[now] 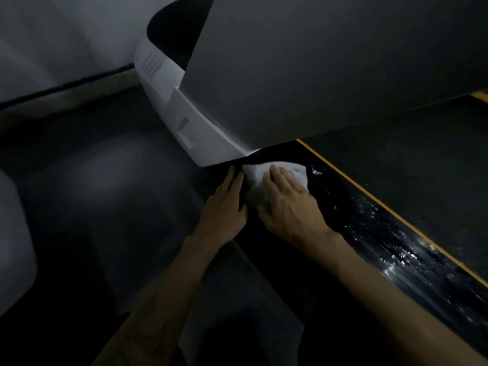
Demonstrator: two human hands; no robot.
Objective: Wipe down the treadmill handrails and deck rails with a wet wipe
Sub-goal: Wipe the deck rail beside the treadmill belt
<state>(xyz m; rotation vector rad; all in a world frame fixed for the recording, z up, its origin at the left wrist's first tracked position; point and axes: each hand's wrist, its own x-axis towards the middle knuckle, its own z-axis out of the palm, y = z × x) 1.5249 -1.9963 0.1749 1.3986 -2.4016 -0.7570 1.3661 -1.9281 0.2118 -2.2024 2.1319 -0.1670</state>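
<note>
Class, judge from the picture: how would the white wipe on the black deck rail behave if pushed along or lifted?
The wipe looks floppy: it lies bunched under the right hand. It probably glides easily, since the deck rail glistens wet. Lifted, it would likely droop and weigh little.

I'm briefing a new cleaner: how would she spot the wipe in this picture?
Find the glossy black deck rail beside the yellow stripe. Follow it to the white motor cover. There the crumpled white wet wipe lies under the right hand, the only soft white thing on the black rail.
</note>
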